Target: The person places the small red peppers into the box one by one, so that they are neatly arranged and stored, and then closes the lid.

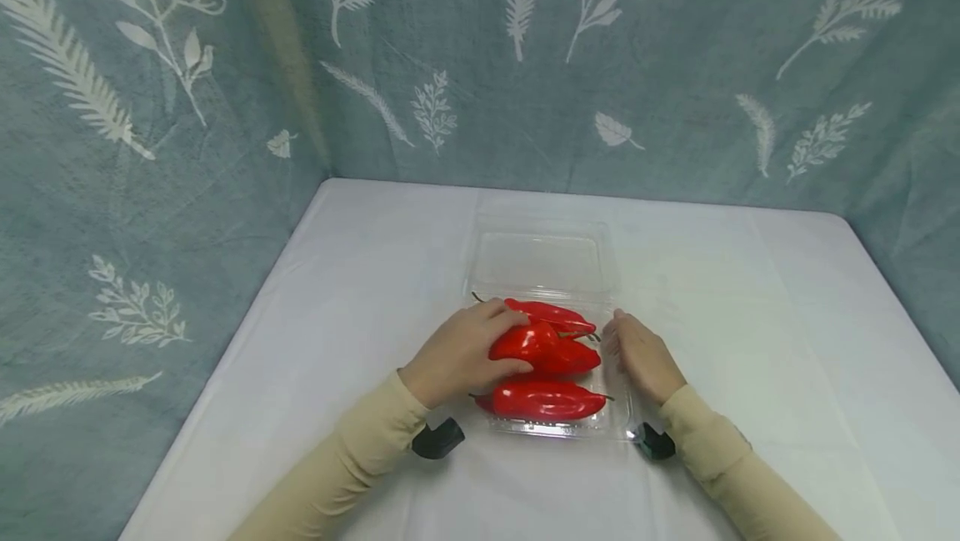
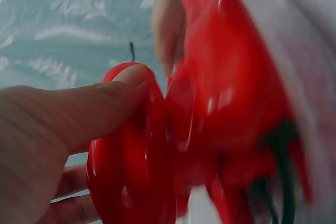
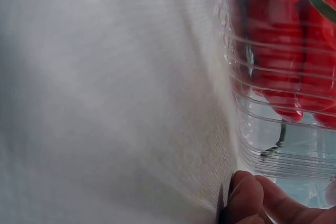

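Several glossy red peppers lie in a clear plastic clamshell container [image 1: 558, 432], its lid [image 1: 536, 262] folded back behind it. My left hand [image 1: 467, 353] reaches over the container's left side and holds a red pepper [image 1: 519, 346] among the others. In the left wrist view the thumb presses on that pepper [image 2: 134, 156], fingers on its far side; other peppers [image 2: 231, 72] sit beside it, blurred. A long pepper [image 1: 543, 401] lies along the near side, another [image 1: 551, 313] toward the back. My right hand [image 1: 647, 358] stands at the container's right wall, its fingers [image 3: 247, 195] near the ribbed corner.
A white cloth [image 1: 375, 274] covers the table. Patterned blue-green fabric [image 1: 465, 66] hangs behind and at both sides. Dark wrist devices [image 1: 438, 439] show under both forearms.
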`<state>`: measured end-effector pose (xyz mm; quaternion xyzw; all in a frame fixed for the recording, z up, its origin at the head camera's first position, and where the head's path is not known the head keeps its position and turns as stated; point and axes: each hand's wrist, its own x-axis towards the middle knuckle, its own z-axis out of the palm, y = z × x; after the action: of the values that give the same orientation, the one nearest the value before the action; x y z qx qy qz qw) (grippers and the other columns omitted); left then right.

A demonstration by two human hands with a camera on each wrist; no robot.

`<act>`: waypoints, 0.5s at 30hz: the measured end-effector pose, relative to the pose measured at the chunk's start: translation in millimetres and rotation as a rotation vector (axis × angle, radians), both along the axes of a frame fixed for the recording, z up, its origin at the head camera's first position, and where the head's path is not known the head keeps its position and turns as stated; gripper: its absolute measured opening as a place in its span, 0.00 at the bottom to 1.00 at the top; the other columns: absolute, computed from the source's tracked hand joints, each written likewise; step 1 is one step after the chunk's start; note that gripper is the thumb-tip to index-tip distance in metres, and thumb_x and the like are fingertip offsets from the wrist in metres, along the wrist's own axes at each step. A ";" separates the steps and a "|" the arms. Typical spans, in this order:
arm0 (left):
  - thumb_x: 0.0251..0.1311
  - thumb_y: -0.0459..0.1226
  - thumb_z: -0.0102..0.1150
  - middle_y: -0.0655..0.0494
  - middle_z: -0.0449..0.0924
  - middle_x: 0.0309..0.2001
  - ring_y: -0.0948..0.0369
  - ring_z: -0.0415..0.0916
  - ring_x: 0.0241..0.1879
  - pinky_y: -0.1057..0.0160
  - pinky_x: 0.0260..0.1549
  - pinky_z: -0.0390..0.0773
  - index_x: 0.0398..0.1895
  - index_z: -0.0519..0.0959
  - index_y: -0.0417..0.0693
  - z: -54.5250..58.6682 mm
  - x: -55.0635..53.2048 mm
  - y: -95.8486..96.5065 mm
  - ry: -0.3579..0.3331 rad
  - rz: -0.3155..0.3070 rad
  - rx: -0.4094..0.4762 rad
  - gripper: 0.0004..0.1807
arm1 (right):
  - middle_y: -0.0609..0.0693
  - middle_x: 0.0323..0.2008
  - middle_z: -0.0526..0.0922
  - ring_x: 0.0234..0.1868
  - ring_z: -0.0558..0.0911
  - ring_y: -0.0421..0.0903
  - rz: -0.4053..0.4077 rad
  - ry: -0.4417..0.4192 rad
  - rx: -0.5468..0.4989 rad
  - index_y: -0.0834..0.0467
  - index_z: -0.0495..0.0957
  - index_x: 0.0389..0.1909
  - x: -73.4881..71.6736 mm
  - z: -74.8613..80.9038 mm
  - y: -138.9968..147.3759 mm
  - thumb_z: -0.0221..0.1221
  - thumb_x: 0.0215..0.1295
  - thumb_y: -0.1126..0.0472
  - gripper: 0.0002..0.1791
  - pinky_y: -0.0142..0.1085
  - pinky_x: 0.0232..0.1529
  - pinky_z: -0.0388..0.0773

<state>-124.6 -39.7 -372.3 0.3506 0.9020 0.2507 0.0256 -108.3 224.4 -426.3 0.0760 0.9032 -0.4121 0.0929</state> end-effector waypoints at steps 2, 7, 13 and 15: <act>0.48 0.49 0.71 0.58 0.77 0.48 0.61 0.75 0.46 0.61 0.44 0.78 0.54 0.77 0.53 -1.6 1.9 9.0 0.015 -0.037 -0.017 0.29 | 0.56 0.38 0.78 0.32 0.75 0.46 -0.003 0.006 0.006 0.62 0.72 0.48 -0.4 0.2 -0.4 0.27 0.76 0.43 0.32 0.34 0.35 0.73; 0.47 0.53 0.71 0.59 0.77 0.47 0.63 0.74 0.46 0.63 0.46 0.77 0.55 0.77 0.53 -6.1 7.2 26.7 0.083 -0.091 -0.067 0.31 | 0.56 0.38 0.78 0.36 0.76 0.48 -0.009 0.002 0.006 0.62 0.73 0.48 -0.9 0.3 -1.0 0.27 0.75 0.42 0.33 0.36 0.38 0.74; 0.49 0.55 0.69 0.59 0.76 0.43 0.64 0.72 0.45 0.63 0.45 0.76 0.53 0.79 0.53 -9.5 10.8 35.1 0.154 -0.108 -0.081 0.29 | 0.57 0.43 0.79 0.44 0.76 0.51 -0.014 -0.008 0.027 0.61 0.73 0.48 -1.8 0.3 -1.0 0.26 0.75 0.41 0.34 0.41 0.45 0.74; 0.51 0.55 0.67 0.59 0.76 0.42 0.63 0.72 0.45 0.61 0.46 0.75 0.52 0.79 0.53 -10.0 12.0 35.5 0.177 -0.117 -0.085 0.28 | 0.58 0.43 0.79 0.45 0.76 0.52 -0.017 -0.012 0.020 0.61 0.73 0.49 -1.3 -0.2 -0.5 0.26 0.75 0.41 0.34 0.43 0.46 0.74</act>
<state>-112.6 -4.2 -382.3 0.4222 0.8885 0.1781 -0.0246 -109.6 223.9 -426.5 0.0873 0.9060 -0.4034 0.0942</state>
